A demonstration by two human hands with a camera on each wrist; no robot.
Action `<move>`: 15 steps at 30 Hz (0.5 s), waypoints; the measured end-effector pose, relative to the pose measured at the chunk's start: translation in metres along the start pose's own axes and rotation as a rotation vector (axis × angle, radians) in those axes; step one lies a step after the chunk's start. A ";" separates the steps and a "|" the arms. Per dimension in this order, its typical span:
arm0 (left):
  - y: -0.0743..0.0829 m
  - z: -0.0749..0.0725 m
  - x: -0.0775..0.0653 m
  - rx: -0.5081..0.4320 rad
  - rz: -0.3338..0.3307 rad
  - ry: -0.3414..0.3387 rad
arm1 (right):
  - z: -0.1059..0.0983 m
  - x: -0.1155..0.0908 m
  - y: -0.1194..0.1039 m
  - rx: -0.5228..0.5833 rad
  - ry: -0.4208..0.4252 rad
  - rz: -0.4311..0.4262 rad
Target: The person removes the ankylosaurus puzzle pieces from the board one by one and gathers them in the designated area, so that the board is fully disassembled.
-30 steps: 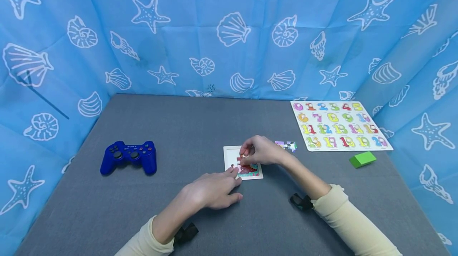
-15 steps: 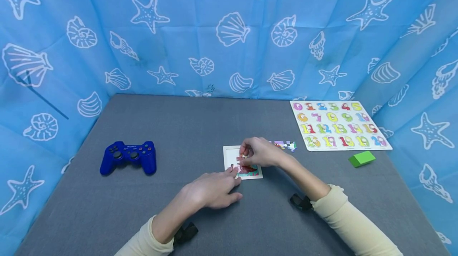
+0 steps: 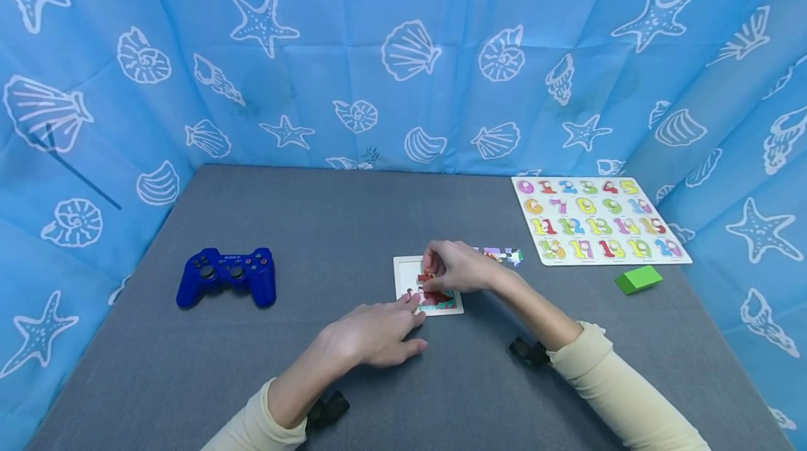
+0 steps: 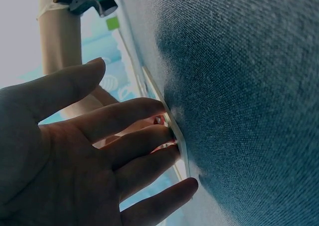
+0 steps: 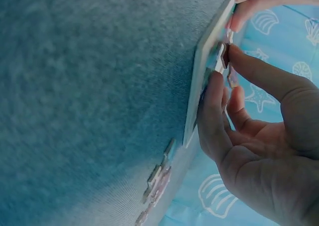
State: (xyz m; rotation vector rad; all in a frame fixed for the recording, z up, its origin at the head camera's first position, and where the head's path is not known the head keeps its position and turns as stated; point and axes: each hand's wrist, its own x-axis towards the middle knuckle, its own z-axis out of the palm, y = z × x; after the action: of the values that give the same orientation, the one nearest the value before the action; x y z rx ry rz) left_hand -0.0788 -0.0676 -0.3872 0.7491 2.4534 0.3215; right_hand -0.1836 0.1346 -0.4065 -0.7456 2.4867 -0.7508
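Note:
A small square puzzle tray (image 3: 402, 270) with a white border lies mid-table, partly filled with red, pink and green pieces. My left hand (image 3: 378, 333) rests its fingertips on the tray's near left part, fingers spread and fairly straight. In the left wrist view, the fingertips (image 4: 172, 151) lie along the tray's edge. My right hand (image 3: 463, 267) pinches a jigsaw puzzle piece (image 5: 224, 56) between thumb and fingers, close over the tray. From the head view, much of that piece is hidden by the hand. Beside the right hand lie several loose puzzle pieces (image 3: 507, 256), partly covered by it.
At the back right lies a white number board (image 3: 592, 222) with colourful numerals. Just in front of it sits a green block (image 3: 639, 280). A blue game controller (image 3: 227, 276) lies on the left of the grey table (image 3: 302, 227). Blue shell-print curtains surround the back and sides.
Over the last second my right hand shifts very slightly over the tray, still pinching the piece, and more of the loose pieces behind it shows. The left hand stays in place.

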 end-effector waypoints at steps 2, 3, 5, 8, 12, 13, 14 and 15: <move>0.000 0.000 0.000 -0.001 -0.001 -0.004 | 0.000 0.000 0.001 0.019 0.001 -0.021; 0.000 -0.001 0.001 -0.002 -0.002 -0.007 | 0.000 -0.001 0.001 0.028 0.001 -0.030; 0.000 -0.001 0.001 -0.005 -0.004 -0.012 | 0.000 -0.001 0.003 0.051 -0.001 -0.044; 0.000 -0.001 0.002 -0.008 -0.006 -0.020 | 0.001 -0.002 0.008 0.108 -0.004 -0.058; -0.001 -0.001 0.002 -0.007 -0.005 -0.018 | 0.002 -0.005 0.014 0.224 -0.009 -0.088; -0.001 0.000 0.002 -0.005 -0.005 -0.017 | 0.002 -0.007 0.016 0.251 -0.010 -0.092; -0.001 0.000 0.002 -0.006 -0.005 -0.016 | 0.002 -0.008 0.017 0.275 -0.011 -0.098; -0.001 -0.001 0.002 -0.006 -0.006 -0.015 | 0.001 -0.010 0.018 0.293 -0.010 -0.104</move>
State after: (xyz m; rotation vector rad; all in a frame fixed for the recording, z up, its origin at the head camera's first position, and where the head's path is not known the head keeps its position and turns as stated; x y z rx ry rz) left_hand -0.0808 -0.0678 -0.3880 0.7391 2.4389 0.3200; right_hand -0.1818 0.1532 -0.4158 -0.7703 2.2731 -1.1155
